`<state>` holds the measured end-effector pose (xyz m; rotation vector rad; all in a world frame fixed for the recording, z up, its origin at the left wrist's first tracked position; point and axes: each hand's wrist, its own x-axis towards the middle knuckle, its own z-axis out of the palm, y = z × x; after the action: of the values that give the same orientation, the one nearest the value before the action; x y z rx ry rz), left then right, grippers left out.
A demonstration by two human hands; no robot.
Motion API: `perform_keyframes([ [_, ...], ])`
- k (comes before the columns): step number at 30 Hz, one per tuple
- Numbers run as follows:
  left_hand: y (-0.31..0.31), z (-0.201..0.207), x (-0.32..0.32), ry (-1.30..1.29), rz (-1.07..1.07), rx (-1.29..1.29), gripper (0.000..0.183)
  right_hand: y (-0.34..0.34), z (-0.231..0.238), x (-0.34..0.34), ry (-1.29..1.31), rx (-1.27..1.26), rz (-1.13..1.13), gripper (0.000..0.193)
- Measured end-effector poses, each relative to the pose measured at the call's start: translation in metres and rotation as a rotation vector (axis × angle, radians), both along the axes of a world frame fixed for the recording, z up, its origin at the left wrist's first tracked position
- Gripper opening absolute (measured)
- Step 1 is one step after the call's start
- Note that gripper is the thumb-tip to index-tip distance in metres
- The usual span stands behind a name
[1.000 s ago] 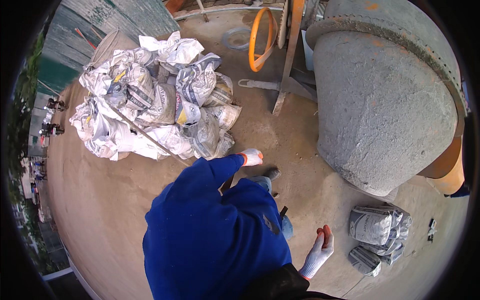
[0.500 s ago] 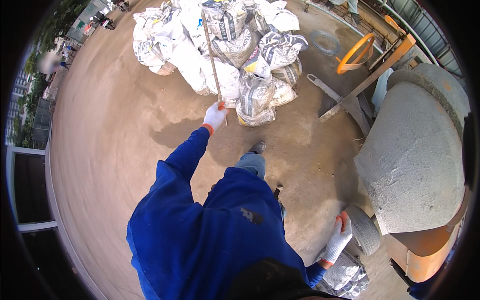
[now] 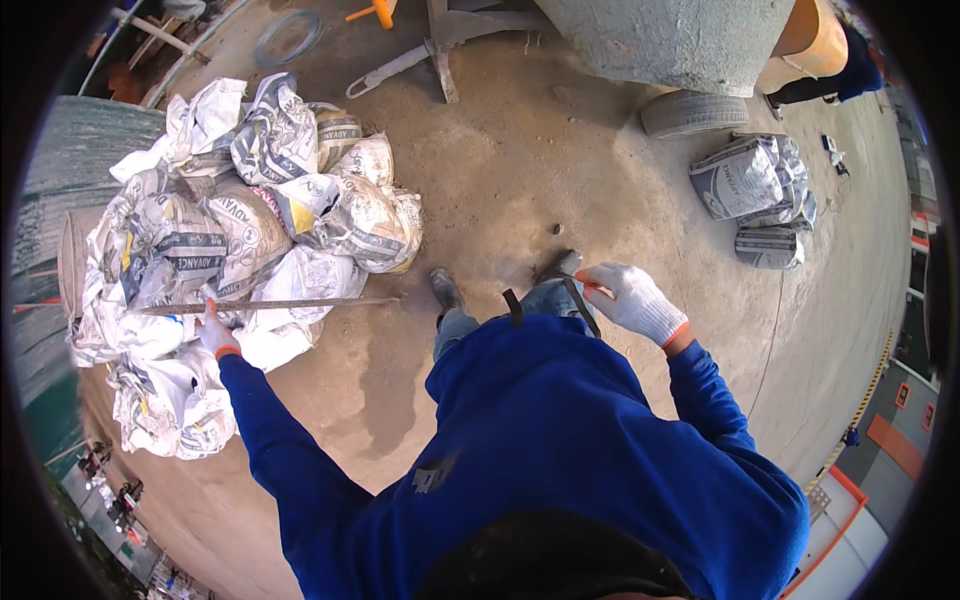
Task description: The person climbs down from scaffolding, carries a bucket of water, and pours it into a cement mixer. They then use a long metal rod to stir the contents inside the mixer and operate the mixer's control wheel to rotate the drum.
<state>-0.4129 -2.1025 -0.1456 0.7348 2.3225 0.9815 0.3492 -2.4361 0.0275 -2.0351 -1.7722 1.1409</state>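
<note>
My left hand (image 3: 216,328), in a white glove with orange on it, is closed around a long thin stick (image 3: 330,302). The stick lies level across a heap of filled sacks (image 3: 245,230), with its right end past the heap over the ground. Most of the sacks are white or grey and tied or folded at the top. In front of my body, my right hand (image 3: 635,302) wears the same kind of glove. Its fingers are loosely bent and apart, with nothing seen in them.
A grey, cement-crusted mixer drum (image 3: 670,45) stands at the top, with a tyre (image 3: 695,114) below it. More bagged sacks (image 3: 740,180) stand at the right. A wire coil (image 3: 288,38) and a metal bar (image 3: 440,55) lie beyond the heap. Another person's leg (image 3: 810,90) shows behind the drum.
My view has turned to the right, so the heap now lies at my left. My right hand has come up in front of my body. My left hand remains on the stick.
</note>
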Motion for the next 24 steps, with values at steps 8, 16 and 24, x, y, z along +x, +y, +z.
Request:
perform_keyframes([
  [8, 0.058, -0.062, -0.067, -0.471, 0.057, 0.016, 0.039, -0.068, 0.0, -0.073, -0.055, -0.205, -0.332, 0.031],
  [16, -0.016, -0.071, 0.149, -0.636, -0.53, 0.168, 0.034, -0.076, 0.009, -0.136, 0.048, 0.125, -0.568, 0.028],
  [24, -0.163, -0.019, 0.461, -0.895, -1.36, -0.212, 0.016, 0.056, 0.112, -0.155, -0.363, 0.749, 0.201, 0.038],
])
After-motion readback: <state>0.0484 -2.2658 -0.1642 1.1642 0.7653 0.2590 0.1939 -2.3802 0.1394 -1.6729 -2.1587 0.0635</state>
